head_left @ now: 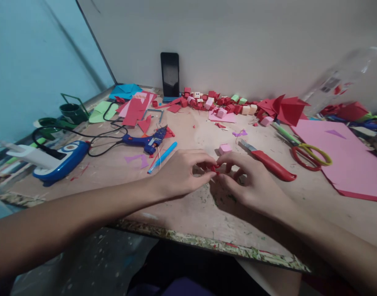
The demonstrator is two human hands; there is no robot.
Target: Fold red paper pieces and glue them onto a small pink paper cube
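Over the middle of the table, my left hand and my right hand meet at the fingertips. Between them they pinch a small piece of red paper, mostly covered by the fingers, so its shape is hard to read. A pink paper cube lies just behind my right hand. To the right of that hand rests a knife with a red handle. A blue pen lies behind my left hand, beside a blue glue gun.
Small paper cubes are heaped along the wall near an upright phone. Scissors lie by pink paper sheets at right. A blue power strip with cables sits at left. The table's rough edge runs in front.
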